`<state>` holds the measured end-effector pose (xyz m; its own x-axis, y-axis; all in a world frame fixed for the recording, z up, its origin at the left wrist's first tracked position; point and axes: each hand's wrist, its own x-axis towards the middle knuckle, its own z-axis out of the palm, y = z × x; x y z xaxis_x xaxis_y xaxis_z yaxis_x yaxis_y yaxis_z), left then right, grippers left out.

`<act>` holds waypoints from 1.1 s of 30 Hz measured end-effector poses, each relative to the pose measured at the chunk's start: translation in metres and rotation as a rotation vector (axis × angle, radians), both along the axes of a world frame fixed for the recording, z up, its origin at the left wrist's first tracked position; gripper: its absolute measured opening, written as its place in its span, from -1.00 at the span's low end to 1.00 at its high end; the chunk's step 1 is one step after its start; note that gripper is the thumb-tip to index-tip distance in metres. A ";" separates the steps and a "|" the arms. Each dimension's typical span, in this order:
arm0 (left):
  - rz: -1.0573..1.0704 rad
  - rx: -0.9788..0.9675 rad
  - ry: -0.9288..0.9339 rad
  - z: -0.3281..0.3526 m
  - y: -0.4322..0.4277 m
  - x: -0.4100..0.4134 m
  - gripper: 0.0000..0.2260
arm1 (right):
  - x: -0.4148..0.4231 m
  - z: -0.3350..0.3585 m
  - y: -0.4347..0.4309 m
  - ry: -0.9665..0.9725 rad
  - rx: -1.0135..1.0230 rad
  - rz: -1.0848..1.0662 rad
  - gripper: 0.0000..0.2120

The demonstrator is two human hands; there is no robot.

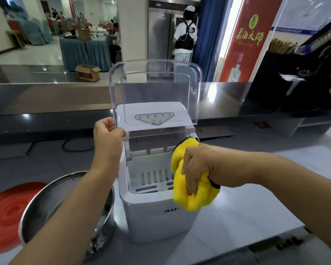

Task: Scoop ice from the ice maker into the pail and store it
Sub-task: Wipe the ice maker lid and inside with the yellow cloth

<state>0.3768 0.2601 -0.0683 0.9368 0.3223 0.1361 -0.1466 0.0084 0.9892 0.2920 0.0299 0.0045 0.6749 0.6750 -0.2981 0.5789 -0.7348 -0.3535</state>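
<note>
Ice maker (157,217) stands centre, pail (46,203) near left. Left hand (108,132) grips the raised lid (155,88); right hand (197,165) clutches a cloth (195,199) at its rim. Probably wiping down; next, the cloth must reach inside.

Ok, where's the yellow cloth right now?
In the head view the yellow cloth is bunched in the right hand, at the right front rim of the open white ice maker, whose clear lid the left hand holds.
</note>
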 end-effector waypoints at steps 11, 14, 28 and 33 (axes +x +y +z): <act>-0.015 0.147 0.161 -0.006 -0.006 0.005 -0.66 | 0.010 -0.005 -0.044 -0.184 0.380 -0.233 -0.73; 0.003 0.229 0.177 -0.006 -0.007 0.007 -0.65 | -0.001 -0.044 -0.035 -0.285 0.065 -0.064 -0.55; -0.040 0.269 0.120 -0.010 -0.010 -0.003 -0.70 | 0.044 -0.063 -0.074 -0.471 0.222 -0.039 -0.56; -0.051 0.244 0.117 -0.008 -0.011 -0.004 -0.70 | 0.075 -0.058 -0.069 -0.373 0.352 -0.185 -0.61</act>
